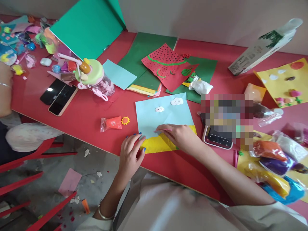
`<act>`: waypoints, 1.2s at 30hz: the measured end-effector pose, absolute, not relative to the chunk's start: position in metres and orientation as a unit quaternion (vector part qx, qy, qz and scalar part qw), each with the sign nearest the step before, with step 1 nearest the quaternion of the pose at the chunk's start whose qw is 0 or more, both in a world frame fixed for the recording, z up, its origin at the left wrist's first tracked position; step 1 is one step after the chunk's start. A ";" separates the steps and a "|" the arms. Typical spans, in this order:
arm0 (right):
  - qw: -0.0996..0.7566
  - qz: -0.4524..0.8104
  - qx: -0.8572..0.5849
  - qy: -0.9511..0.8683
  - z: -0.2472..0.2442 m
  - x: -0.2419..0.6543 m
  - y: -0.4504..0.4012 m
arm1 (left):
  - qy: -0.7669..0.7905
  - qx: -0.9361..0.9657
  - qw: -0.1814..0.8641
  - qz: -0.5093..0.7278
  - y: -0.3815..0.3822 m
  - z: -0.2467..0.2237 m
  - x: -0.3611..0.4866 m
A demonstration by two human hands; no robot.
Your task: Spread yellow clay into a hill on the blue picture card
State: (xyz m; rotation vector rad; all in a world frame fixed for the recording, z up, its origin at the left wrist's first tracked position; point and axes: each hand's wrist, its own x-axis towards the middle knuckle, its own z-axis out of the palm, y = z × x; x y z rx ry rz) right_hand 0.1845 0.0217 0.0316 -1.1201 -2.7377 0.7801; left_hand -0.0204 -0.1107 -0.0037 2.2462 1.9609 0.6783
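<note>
A light blue sheet [151, 123] lies on the red table with a yellow strip [154, 144] along its near edge. Two white clouds [176, 101] with small faces sit on its upper part. My left hand [131, 154] rests at the sheet's lower left corner, fingers stretched out and touching the yellow strip. Over the sheet's lower right, my right hand [184, 138] is closed around a thin pink stick [167, 129] whose tip points left, low over the blue paper. Left of the sheet are a yellow-and-orange sun [125, 120] and a packet of orange clay [113, 123].
Behind the sheet lie a red watermelon picture [166, 69] and green sheets [149, 48]. A lidded cup [92, 77] and phones [63, 99] stand or lie left. At right are another phone [218, 138], clay packets [276, 157] and a leaning carton [262, 48]. Another person's arm [4, 89] shows far left.
</note>
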 end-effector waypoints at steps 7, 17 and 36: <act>0.034 0.304 -0.367 -0.879 0.031 0.185 0.023 | 0.641 0.726 0.034 0.245 -0.112 -0.004 -0.019; 0.063 0.304 -0.360 -0.880 0.033 0.184 0.025 | 0.669 0.693 -0.002 0.268 -0.119 -0.009 -0.011; 0.059 0.324 -0.368 -0.869 0.032 0.185 0.022 | 0.683 0.681 0.029 0.262 -0.116 -0.006 -0.011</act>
